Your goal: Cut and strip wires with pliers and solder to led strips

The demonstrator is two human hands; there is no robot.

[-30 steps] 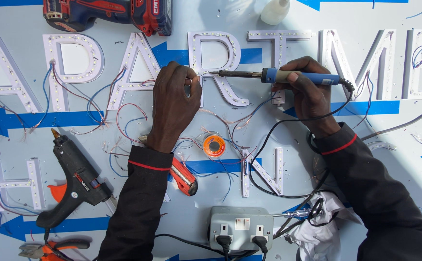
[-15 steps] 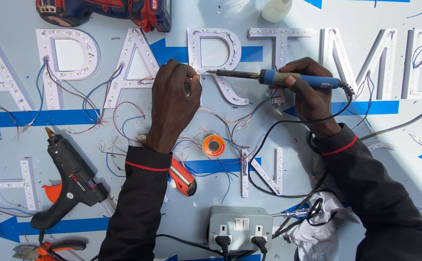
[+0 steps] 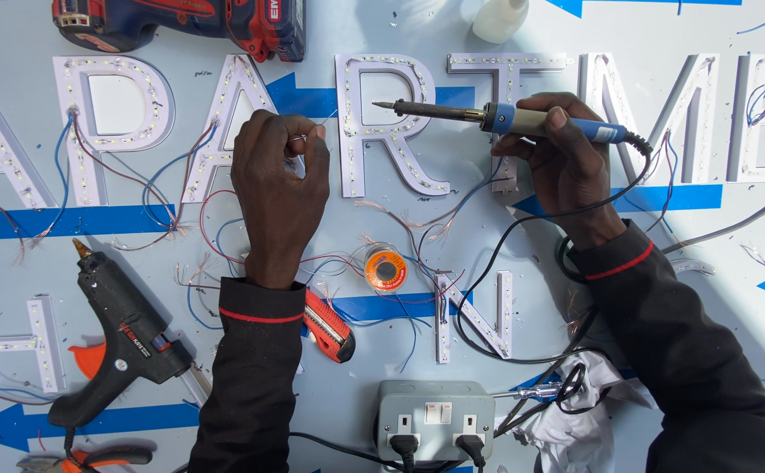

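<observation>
Sockets sat nearest: one grey power strip (image 3: 436, 410) with two plugs in it, beside a white rag (image 3: 575, 420). Left of it lay one black glue gun (image 3: 120, 333) and orange-handled pliers (image 3: 93, 458). Further up were one red utility knife (image 3: 330, 326) and one orange solder spool (image 3: 386, 267) among loose red and blue wires.

Compared with half a second before, the left hand (image 3: 277, 188) had risen off the panel, fingers pinched on a thin solder wire (image 3: 317, 127) over the letter A. The right hand (image 3: 566, 158) gripped one blue-handled soldering iron (image 3: 496, 118), now lifted with its tip hovering over the R, clear of the solder wire. That suggested a joint there was being readied, not yet touched.

Seven white LED letters (image 3: 382, 123) showed in the far row, and parts of two lay lower. Farthest were one red drill (image 3: 190, 22) and one white bottle (image 3: 498, 17).
</observation>
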